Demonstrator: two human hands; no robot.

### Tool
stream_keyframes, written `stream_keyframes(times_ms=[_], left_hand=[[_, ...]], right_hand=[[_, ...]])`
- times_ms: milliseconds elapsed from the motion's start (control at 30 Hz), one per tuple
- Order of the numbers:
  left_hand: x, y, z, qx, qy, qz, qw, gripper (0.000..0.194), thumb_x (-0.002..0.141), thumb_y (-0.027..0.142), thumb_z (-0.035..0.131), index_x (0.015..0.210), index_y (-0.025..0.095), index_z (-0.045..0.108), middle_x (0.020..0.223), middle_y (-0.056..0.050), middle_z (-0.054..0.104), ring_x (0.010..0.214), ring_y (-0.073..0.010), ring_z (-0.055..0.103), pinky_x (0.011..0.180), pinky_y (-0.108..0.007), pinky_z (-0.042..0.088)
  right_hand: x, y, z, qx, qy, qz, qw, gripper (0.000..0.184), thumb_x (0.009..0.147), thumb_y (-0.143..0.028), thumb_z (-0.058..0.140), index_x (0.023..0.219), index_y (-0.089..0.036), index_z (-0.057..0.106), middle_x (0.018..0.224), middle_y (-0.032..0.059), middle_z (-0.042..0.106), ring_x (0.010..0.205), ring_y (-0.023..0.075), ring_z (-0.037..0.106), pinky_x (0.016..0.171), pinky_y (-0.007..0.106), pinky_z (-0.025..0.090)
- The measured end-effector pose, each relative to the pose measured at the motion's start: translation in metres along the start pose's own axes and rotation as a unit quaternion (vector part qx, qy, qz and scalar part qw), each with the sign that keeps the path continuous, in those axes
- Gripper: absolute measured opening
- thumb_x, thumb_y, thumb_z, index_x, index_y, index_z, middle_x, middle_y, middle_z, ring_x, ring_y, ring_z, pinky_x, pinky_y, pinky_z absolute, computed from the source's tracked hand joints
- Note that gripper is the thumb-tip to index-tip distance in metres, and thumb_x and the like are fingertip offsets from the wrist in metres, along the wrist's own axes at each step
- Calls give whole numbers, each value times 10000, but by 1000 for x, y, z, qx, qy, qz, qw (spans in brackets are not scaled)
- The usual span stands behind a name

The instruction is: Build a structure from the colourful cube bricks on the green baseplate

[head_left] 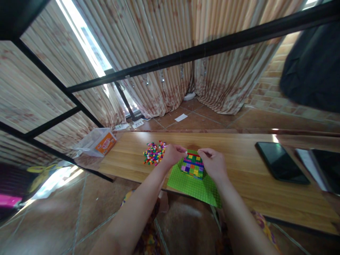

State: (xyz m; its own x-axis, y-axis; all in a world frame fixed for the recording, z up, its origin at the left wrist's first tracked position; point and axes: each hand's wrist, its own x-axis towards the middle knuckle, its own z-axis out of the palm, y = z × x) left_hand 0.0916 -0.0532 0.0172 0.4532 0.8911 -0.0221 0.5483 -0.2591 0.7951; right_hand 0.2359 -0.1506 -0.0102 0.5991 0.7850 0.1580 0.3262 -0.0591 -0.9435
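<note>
- Curtains (164, 42), striped with a reddish pattern; hung behind a black metal frame (175, 60), beyond the table.
- Table (244, 152), wood-grained, long and narrow; set across the view, bearing the items below.
- Baseplate (188, 186), green, studded; laid at the near edge of the table, its near corner jutting past that edge; left and right hands above its far part.
- Flat device (281, 161), black, dark-screened; lying on the table, well apart from the right hand, on that hand's outer side.
- Tub (90, 142), clear plastic, orange label on one side; at the table's left end, beyond the loose pieces.
- Left hand (173, 156), bare; thumb and forefinger drawn close together at the far left corner of the brick panel; whether a piece is pinched between them cannot be told.
- Right hand (214, 164), bare; thumb and forefinger likewise bent close together at the far right corner; any piece between them too small to make out.
- Brick panel (193, 167), many-coloured, purple, green, yellow and blue among them; on the far part of the baseplate, between the two hands, its body nearer the wearer than the fingertips.
- Loose bricks (154, 154), small, mixed colours; heaped on the table just beside the left hand.
- Red strip (193, 154), narrow; along the panel's far edge, between the two sets of fingertips; contact with them unclear.
</note>
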Motion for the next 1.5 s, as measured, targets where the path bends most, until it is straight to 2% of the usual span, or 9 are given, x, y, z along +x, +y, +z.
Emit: stream_keyframes(times_ms=[267,567,733,867,967,1067,1167,1300,1500], left_hand=[[-5,-5,5,-49,3,10,999,120,683,125,706,790,107,757,729,-46,743,654,-121,651,642,-213,507],[-9,-19,1,-103,8,10,995,302,705,-7,584,941,107,734,790,-54,754,708,-138,674,721,-255,537],[0,-21,-19,-218,43,36,974,204,731,63,621,885,130,737,820,-56,755,737,-141,676,757,-274,543],[8,-24,-49,-356,90,5,930,142,734,111,650,856,127,721,705,-19,709,644,-108,640,699,-250,534],[8,-31,-74,-426,143,-31,893,132,718,119,663,845,127,701,668,5,671,590,-87,607,631,-222,511],[2,-39,-94,-451,183,-37,873,125,709,110,659,828,124,691,669,11,660,580,-68,587,628,-200,490],[-7,-47,-108,-452,192,-31,870,127,714,121,648,832,120,694,683,4,670,593,-69,591,637,-199,481],[-16,-58,-116,-419,203,-27,885,158,718,146,646,859,120,712,652,4,665,577,-83,585,587,-195,452],[-19,-66,-124,-386,214,-20,897,163,721,143,636,854,128,729,647,6,663,554,-78,564,568,-193,431]], right_hand=[[0,0,-1,33,17,-4,999,324,763,-455,608,810,-172,758,827,95,763,770,243,694,724,347,510],[4,4,-22,82,101,29,991,331,724,-453,684,831,-147,747,717,73,736,684,223,689,664,322,513],[-3,8,-34,103,111,37,988,338,684,-450,738,850,-156,743,743,66,736,687,213,687,672,325,520],[-23,-4,-37,46,107,53,992,321,659,-436,764,827,-162,738,713,57,729,668,212,682,665,329,520],[-47,-25,-17,34,93,27,995,298,691,-427,751,850,-175,731,792,65,746,712,210,686,683,326,529],[-71,-43,26,-34,-29,-48,998,260,784,-422,666,902,-198,729,871,66,750,763,204,686,685,311,524],[-85,-44,75,-140,-118,-116,976,214,852,-347,556,852,-206,717,848,58,735,726,188,670,660,296,491],[-84,-31,119,-258,-122,-157,945,230,875,-252,484,868,-193,706,871,75,718,761,193,652,709,303,465],[-76,-24,137,-264,-115,-178,941,217,897,-292,507,944,-213,704,909,57,707,802,185,643,728,290,453]])
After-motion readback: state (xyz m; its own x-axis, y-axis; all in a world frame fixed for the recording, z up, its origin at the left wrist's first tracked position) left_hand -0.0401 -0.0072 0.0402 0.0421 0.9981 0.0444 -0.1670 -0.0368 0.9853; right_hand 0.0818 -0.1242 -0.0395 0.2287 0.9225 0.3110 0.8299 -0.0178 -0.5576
